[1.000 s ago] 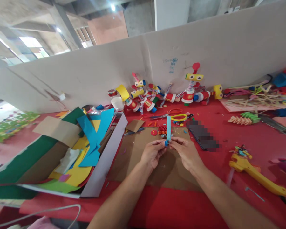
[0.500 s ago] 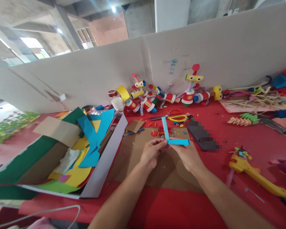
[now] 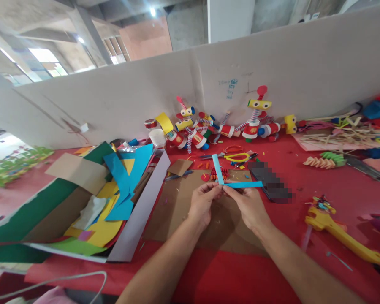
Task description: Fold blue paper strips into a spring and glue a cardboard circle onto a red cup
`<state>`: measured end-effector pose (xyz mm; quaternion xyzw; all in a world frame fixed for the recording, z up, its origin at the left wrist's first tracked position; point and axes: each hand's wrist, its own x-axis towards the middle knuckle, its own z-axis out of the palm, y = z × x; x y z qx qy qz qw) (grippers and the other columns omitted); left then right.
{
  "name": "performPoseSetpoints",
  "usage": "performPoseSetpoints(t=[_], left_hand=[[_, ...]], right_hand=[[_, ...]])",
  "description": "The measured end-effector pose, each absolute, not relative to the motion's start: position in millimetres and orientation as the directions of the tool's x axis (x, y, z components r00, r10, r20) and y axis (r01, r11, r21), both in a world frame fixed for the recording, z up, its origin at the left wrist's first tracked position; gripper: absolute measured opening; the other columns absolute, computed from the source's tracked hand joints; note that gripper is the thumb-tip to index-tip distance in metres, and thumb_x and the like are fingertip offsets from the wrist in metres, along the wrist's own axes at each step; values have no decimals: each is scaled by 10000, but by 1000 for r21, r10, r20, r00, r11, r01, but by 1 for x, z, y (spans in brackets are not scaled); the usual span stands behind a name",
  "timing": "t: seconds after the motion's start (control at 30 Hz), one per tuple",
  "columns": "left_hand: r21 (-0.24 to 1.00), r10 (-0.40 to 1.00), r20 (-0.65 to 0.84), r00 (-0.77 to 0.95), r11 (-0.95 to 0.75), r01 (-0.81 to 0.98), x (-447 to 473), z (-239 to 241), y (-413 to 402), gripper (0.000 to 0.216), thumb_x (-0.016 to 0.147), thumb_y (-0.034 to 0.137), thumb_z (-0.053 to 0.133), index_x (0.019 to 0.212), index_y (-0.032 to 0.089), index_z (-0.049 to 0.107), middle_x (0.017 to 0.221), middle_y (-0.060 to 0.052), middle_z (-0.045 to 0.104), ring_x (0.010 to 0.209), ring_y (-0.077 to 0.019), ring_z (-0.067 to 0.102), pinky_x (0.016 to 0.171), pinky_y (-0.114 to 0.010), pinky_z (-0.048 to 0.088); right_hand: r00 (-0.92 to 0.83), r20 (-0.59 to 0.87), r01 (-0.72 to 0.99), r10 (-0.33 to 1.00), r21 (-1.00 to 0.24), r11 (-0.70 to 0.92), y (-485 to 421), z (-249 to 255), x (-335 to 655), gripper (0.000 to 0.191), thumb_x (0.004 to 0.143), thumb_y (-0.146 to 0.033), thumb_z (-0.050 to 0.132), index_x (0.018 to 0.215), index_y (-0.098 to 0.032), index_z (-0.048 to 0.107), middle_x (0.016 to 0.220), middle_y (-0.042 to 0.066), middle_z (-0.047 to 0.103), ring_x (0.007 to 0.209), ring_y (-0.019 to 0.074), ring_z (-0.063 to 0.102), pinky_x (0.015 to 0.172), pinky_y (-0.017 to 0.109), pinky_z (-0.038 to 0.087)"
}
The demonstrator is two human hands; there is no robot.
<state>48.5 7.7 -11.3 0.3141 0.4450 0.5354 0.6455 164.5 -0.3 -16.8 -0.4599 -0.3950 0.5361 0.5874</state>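
In the head view, my left hand (image 3: 204,203) and right hand (image 3: 248,205) pinch closed on the corner where two blue paper strips (image 3: 243,184) meet (perhaps one folded piece). One strip runs away from my fingers, the other rightward. They look light, limp and crease-prone, best held at that corner.

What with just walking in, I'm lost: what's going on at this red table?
A person pinches two blue paper strips where they meet at a corner, using the left hand and the right hand, above a brown cardboard sheet. One strip points away, the other to the right. Yellow-handled scissors lie just beyond, paper-cup figures line the wall, and a box of coloured paper sits at the left.
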Motion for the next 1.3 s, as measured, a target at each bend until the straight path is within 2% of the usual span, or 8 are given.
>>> performPoseSetpoints(t=[0.13,0.37,0.73,0.93,1.07,1.2,1.3], left_hand=[[868,970,-240,32,229,-440,49,-11,7,199,588,247,765,705,128,657,658,-15,626,596,-79,538,607,-206,388],[855,962,-246,117,272,-441,48,-11,6,220,633,260,743,785,106,701,713,-53,655,623,-85,540,608,-204,386],[860,957,-245,156,289,-422,45,-17,8,276,575,272,790,801,145,694,762,-21,653,644,-79,536,656,-211,399],[834,958,-227,173,283,-473,46,-15,8,281,577,249,789,814,143,683,768,-23,658,646,-87,559,653,-213,425],[828,955,-260,140,295,-477,46,-15,9,277,539,228,804,762,130,673,702,-22,654,600,-87,555,642,-219,435],[842,963,-244,116,270,-467,45,-19,10,256,560,239,786,755,133,658,688,-17,639,620,-96,562,644,-220,438],[876,969,-231,86,246,-414,45,-22,11,240,580,261,767,746,136,646,659,-9,622,582,-86,535,607,-210,416]], right_hand=[[122,-64,-309,990,-951,-23,-1,-15,164,151,667,-297,714,755,-174,714,803,49,725,750,203,651,779,377,506],[113,-95,-335,989,-941,-52,0,-21,164,164,670,-304,714,764,-169,718,771,49,725,737,211,652,785,389,495],[152,-39,-203,988,-979,-7,0,-22,166,219,682,-305,704,861,-181,727,908,62,735,874,245,659,841,389,487],[151,86,-66,985,-993,97,-2,-21,166,158,722,-286,672,848,-207,723,887,44,733,859,232,664,823,375,497],[141,121,-103,983,-985,136,-1,-24,163,143,731,-265,658,852,-203,701,888,46,721,860,225,660,815,375,500],[173,63,-159,983,-983,90,0,-26,162,136,688,-255,693,806,-190,679,847,45,710,811,214,654,789,367,496],[135,16,-222,991,-974,46,0,-26,161,130,684,-258,695,790,-184,678,815,40,705,785,204,645,791,368,491]])
